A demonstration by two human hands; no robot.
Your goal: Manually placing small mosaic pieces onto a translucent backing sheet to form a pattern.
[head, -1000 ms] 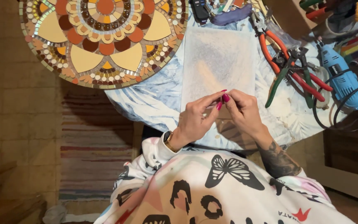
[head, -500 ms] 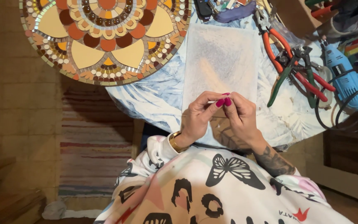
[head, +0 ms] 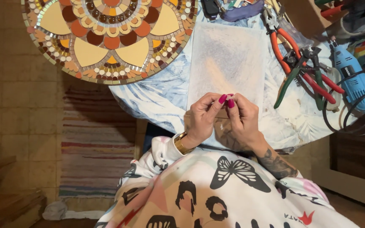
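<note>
— Since the earlier head view, what has shifted?
— Little: left hand (head: 201, 120) and right hand (head: 241, 122) were kept pressed together; a small pale piece (head: 228, 96) is pinched between the fingertips of both, above the white mat (head: 227, 55).
— Meaning?
— Piece is judged still worked in hand. Mosaic disc (head: 110, 38) and red pliers (head: 294, 55) lie untouched.

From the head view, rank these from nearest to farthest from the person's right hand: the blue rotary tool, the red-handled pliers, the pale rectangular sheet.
Measured from the right hand:
1. Pale rectangular sheet, just beyond the fingertips.
2. Red-handled pliers, to the right.
3. Blue rotary tool, far right.
</note>
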